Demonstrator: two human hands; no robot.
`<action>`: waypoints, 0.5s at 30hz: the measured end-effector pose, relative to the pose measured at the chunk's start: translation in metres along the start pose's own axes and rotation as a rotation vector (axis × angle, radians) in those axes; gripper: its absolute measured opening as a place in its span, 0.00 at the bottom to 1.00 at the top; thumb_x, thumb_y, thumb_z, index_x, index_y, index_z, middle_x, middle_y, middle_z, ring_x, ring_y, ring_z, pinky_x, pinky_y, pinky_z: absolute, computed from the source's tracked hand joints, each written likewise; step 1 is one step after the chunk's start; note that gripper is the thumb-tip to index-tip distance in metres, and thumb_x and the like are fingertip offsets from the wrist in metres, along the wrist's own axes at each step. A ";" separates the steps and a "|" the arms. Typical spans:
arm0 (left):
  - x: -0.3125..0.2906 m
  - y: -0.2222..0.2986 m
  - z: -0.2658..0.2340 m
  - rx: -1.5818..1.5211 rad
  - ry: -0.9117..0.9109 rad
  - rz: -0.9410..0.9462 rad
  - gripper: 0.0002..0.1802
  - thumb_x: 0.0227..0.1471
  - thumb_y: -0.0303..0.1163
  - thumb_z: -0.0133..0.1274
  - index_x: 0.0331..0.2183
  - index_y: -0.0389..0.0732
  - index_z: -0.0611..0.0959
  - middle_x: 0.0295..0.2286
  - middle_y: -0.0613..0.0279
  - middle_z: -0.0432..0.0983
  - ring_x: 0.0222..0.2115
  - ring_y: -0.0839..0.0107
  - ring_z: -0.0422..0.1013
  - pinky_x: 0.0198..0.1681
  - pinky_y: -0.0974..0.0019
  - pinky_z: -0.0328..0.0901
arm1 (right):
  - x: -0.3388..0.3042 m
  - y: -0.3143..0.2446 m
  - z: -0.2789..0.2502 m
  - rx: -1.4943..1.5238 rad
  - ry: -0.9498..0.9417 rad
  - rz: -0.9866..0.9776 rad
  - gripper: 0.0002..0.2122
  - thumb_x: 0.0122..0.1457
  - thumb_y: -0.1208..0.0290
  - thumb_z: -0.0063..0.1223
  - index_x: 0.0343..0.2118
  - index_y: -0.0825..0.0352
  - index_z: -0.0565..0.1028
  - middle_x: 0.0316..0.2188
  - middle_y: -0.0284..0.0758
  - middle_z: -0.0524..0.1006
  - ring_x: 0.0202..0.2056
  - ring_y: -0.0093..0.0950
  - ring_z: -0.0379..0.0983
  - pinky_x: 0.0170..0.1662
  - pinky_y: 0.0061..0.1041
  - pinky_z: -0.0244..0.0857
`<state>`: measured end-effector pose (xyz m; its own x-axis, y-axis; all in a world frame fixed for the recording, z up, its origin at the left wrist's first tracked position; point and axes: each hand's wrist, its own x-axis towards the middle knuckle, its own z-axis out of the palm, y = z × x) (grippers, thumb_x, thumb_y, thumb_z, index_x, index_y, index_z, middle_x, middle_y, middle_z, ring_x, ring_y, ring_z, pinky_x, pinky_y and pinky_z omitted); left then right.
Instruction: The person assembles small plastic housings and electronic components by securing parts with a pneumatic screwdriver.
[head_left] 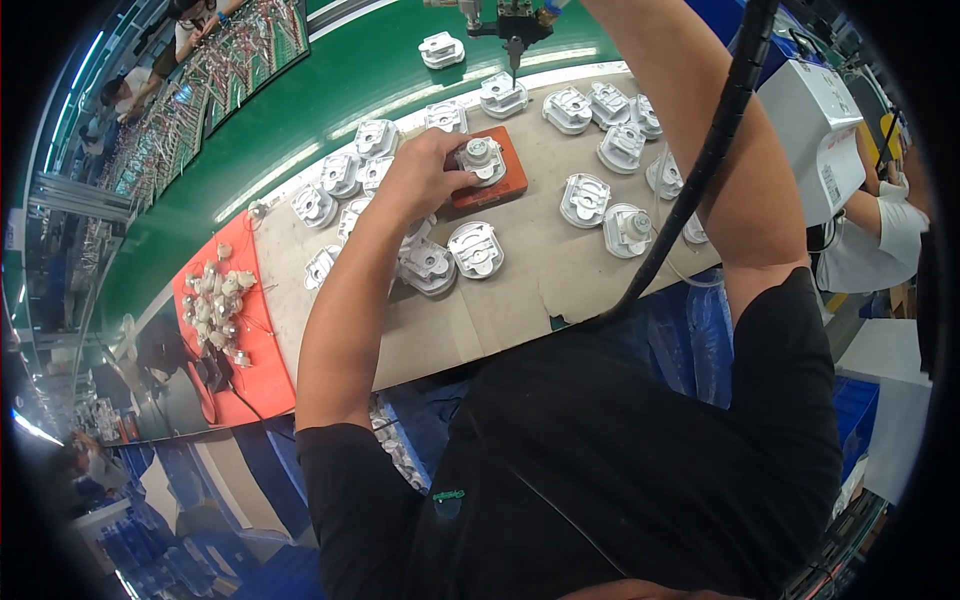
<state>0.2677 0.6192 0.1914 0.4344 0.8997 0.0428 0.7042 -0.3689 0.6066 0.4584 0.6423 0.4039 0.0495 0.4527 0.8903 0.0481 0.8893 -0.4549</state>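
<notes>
My left hand (425, 172) grips a white plastic housing (481, 160) by its left side, thumb and fingers on its edges. A round pale motor-like piece sits in the middle of that housing. Beneath it lies an orange-red block (510, 178), which bears the housing on the bench. My right forearm (690, 90) reaches up past the top edge, so the right hand is out of sight. Just beyond the block, a black tool head (515, 40) with a thin tip hangs over another white housing (503, 95).
Several white housings stand around the block on the cardboard-covered bench (480, 310). A red mat (262, 345) at left bears a heap of small wired pieces (215, 300). A black spiral-wrapped cable (715, 130) crosses at right. Behind runs a green belt (370, 70).
</notes>
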 end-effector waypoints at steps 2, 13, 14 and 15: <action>0.004 0.005 -0.006 0.007 -0.020 0.009 0.30 0.41 0.29 0.71 0.50 0.43 0.84 0.35 0.57 0.77 0.35 0.64 0.75 0.42 0.63 0.70 | -0.002 0.008 -0.003 0.014 -0.019 0.011 0.20 0.61 0.56 0.64 0.39 0.68 0.70 0.24 0.25 0.70 0.25 0.16 0.65 0.27 0.20 0.61; 0.010 0.044 -0.009 0.284 -0.033 0.112 0.18 0.50 0.35 0.63 0.43 0.36 0.85 0.41 0.46 0.78 0.45 0.49 0.75 0.50 0.53 0.69 | 0.005 -0.014 0.001 -0.266 -0.031 -0.022 0.24 0.61 0.66 0.64 0.52 0.73 0.66 0.36 0.34 0.78 0.35 0.21 0.74 0.38 0.22 0.70; 0.011 0.046 -0.007 0.282 -0.046 0.137 0.16 0.52 0.34 0.61 0.41 0.36 0.85 0.39 0.45 0.78 0.44 0.48 0.75 0.49 0.52 0.69 | 0.002 -0.014 -0.002 -0.270 -0.007 -0.029 0.25 0.61 0.68 0.64 0.55 0.73 0.65 0.38 0.35 0.78 0.37 0.23 0.75 0.41 0.23 0.71; 0.010 0.044 -0.003 0.275 -0.035 0.130 0.16 0.52 0.34 0.61 0.41 0.36 0.85 0.39 0.45 0.78 0.44 0.48 0.75 0.49 0.52 0.69 | -0.005 -0.019 0.000 -0.280 0.020 -0.027 0.26 0.61 0.70 0.63 0.57 0.73 0.64 0.40 0.36 0.78 0.40 0.24 0.77 0.44 0.24 0.71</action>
<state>0.3012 0.6129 0.2211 0.5466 0.8339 0.0760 0.7649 -0.5342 0.3598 0.4570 0.6228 0.4080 0.0644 0.4253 0.9028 0.3229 0.8471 -0.4221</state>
